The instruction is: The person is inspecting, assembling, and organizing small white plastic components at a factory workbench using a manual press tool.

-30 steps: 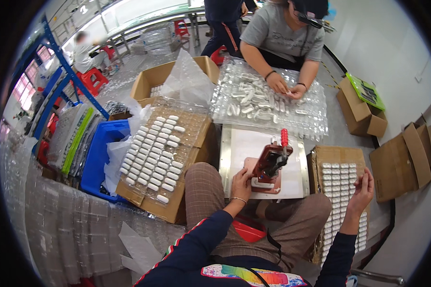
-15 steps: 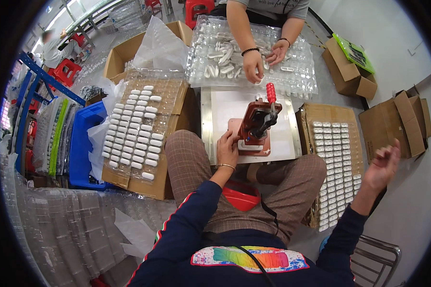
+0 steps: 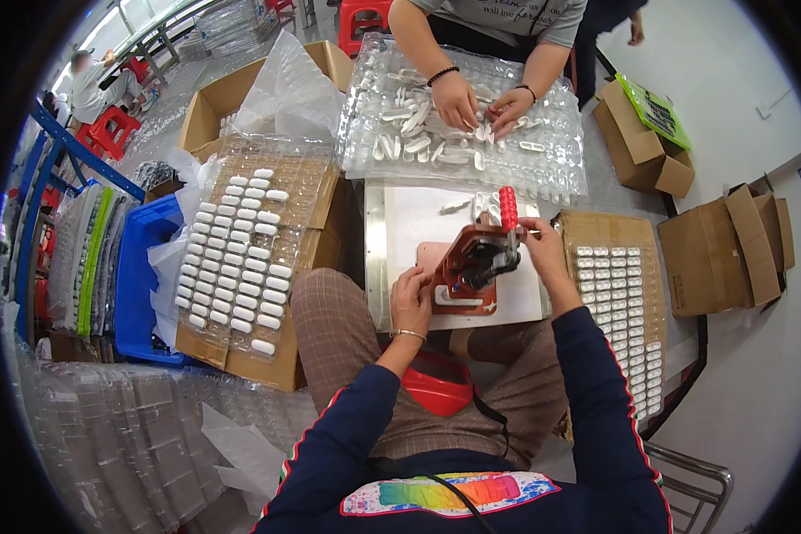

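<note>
A reddish-brown hand press [image 3: 473, 262] with a black toggle clamp and a red handle [image 3: 508, 208] stands on a white board between my knees. My left hand [image 3: 411, 301] grips the left side of the press near its base. Beside the red handle, on its right, is my right hand [image 3: 545, 251], with fingers bent toward it. The fingertips are partly hidden, so I cannot tell whether they touch or grip the handle. Several small white oblong parts [image 3: 457, 206] lie on the board behind the press. The slot in the press base shows some white.
At left, a clear tray of white parts [image 3: 231, 276] rests on a cardboard box; a blue bin [image 3: 142, 276] stands beyond. Another box at right carries rows of white parts [image 3: 612, 303]. Across from me, a co-worker's hands [image 3: 481, 111] handle white pieces on clear trays [image 3: 374, 160].
My right hand has come in from the far right to beside the red handle. White parts now show on the board behind the press. The co-worker's hands have drawn back, and another person appears behind.
</note>
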The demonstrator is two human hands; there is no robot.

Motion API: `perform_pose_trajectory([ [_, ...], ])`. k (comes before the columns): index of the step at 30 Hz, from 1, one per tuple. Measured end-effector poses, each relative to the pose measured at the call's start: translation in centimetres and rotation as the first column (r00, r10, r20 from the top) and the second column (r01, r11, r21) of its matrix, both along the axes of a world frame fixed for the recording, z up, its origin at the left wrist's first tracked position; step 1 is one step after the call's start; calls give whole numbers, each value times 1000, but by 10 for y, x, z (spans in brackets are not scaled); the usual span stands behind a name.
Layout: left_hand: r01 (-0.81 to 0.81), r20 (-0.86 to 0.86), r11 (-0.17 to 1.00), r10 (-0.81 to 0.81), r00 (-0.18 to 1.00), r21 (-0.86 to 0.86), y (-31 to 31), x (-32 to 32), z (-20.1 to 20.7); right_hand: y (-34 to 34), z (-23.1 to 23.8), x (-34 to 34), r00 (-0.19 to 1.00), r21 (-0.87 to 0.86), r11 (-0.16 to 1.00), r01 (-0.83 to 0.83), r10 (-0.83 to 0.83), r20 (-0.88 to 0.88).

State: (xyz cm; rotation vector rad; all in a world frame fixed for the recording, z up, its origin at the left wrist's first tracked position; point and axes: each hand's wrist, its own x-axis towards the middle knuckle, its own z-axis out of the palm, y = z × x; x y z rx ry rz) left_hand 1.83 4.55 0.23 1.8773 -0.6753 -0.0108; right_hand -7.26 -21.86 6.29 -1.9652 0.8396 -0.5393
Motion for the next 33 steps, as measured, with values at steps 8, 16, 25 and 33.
perform_pose_trajectory([
  [8, -6, -71, 1000, 7, 997, 15, 1, 0, 7, -4, -53, 41, 933, -508, 861, -14, -171, -316],
  [16, -30, -134, 998, 22, 991, -54, -7, 3, 6, 17, -29, 21, 995, -352, 934, 62, -87, -58],
  [25, -9, -191, 981, -29, 981, -195, 0, 1, -9, 50, 0, -49, 995, -310, 945, 103, -95, 42],
  [33, -178, -606, 955, -1, 795, -235, 32, -9, -22, 82, 9, -89, 998, -251, 967, -36, 46, 33],
])
